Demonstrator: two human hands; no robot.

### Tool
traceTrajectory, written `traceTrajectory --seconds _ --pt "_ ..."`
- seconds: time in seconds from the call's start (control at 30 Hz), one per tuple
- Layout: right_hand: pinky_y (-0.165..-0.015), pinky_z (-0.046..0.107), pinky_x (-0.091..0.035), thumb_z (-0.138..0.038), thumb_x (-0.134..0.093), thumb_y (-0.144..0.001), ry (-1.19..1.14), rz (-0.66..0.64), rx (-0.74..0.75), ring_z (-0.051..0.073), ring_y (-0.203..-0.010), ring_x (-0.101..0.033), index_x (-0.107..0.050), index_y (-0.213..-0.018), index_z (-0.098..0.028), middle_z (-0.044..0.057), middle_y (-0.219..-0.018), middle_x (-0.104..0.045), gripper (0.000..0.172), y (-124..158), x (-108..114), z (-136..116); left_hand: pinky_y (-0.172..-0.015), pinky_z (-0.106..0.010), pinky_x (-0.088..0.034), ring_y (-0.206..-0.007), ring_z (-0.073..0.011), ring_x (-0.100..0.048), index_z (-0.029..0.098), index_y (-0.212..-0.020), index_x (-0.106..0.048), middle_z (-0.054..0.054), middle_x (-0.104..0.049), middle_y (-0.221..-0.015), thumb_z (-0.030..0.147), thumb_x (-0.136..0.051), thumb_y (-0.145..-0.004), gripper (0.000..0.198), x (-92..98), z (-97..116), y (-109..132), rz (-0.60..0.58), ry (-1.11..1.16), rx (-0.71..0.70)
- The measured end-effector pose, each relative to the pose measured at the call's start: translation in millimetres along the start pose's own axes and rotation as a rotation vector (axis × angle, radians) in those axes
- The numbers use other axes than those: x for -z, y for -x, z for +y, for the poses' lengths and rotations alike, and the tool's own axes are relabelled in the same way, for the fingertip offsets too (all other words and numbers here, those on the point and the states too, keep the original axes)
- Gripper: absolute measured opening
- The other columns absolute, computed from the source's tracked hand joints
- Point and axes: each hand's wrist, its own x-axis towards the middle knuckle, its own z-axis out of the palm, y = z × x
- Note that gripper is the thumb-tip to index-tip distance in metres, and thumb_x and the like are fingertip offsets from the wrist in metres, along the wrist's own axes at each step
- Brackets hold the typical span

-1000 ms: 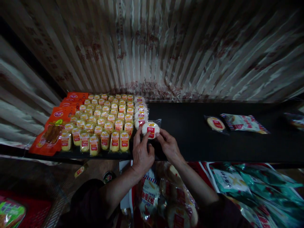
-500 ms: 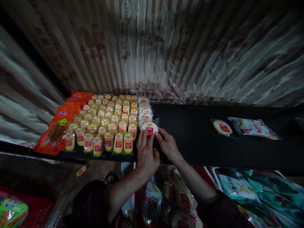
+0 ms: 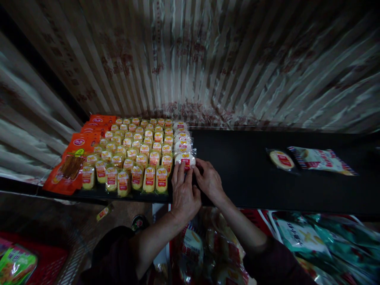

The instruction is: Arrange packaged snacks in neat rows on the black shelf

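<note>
A round white packet with a red label (image 3: 184, 159) stands at the front of a column of similar white packets (image 3: 181, 136) on the black shelf (image 3: 237, 174). My left hand (image 3: 183, 194) has its fingertips on the lower front of that packet. My right hand (image 3: 208, 179) pinches its lower right edge with thumb and forefinger. Left of the column, directly beside it, stand rows of small yellow packets (image 3: 149, 179) with red labels. Orange bags (image 3: 69, 162) lie at the shelf's left end.
On the shelf's right lie a round packet (image 3: 281, 159) and a striped long packet (image 3: 322, 159). Below are a basket with clear-wrapped packets (image 3: 222, 245), green bags (image 3: 311, 237) and a red basket (image 3: 52, 257). A small packet (image 3: 103, 213) lies on the floor.
The front white packet has shifted slightly back and left under my fingers and stands closer to its column. The whole view has moved a little.
</note>
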Motion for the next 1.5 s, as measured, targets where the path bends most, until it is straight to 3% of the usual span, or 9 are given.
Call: traceTrajectory --seconds 0.47,0.73,1.17,1.5 --pt "-0.079 0.040 -0.051 -0.031 -0.044 -0.085 -0.061 -0.043 0.022 0.023 -0.081 -0.065 -0.051 -0.127 -0.010 0.012 -0.092 -0.068 0.048 -0.5 -1.7 0.3 -0.117 -0.053 -0.020 -0.144 -0.0287 -0.012 0.011 -0.131 -0.047 -0.012 -0.033 -0.150 0.004 -0.049 -0.068 0.064 0.9 0.8 -4.4 -0.017 0.003 0.007" --pt "-0.078 0.039 -0.052 -0.034 -0.047 -0.085 -0.091 -0.024 0.003 0.022 -0.079 -0.065 -0.055 -0.123 -0.011 0.012 -0.091 -0.068 0.045 1.1 -1.8 0.5 -0.116 -0.052 -0.022 -0.144 -0.0284 -0.012 0.013 -0.133 -0.045 -0.011 -0.031 -0.151 0.003 -0.048 -0.068 0.066 -1.2 0.0 -3.4 0.001 -0.028 -0.019" --pt "-0.079 0.038 -0.052 -0.029 -0.049 -0.085 -0.111 -0.037 0.027 0.021 -0.079 -0.065 -0.054 -0.120 -0.012 0.011 -0.091 -0.068 0.040 4.4 0.4 2.3 -0.117 -0.051 -0.022 -0.144 -0.0276 -0.011 0.005 -0.131 -0.044 -0.016 -0.033 -0.149 0.004 -0.046 -0.071 0.060 -2.3 -1.2 -2.2 -0.013 -0.174 -0.094" --pt "-0.082 0.039 -0.054 -0.025 -0.051 -0.084 -0.162 0.035 0.054 0.020 -0.083 -0.065 -0.054 -0.120 -0.016 0.013 -0.106 -0.062 0.038 30.1 6.6 8.0 -0.116 -0.052 -0.024 -0.144 -0.0290 -0.013 0.005 -0.127 -0.048 -0.017 -0.034 -0.148 0.005 -0.046 -0.073 0.053 -1.8 -4.6 6.0 -0.003 -0.199 -0.205"
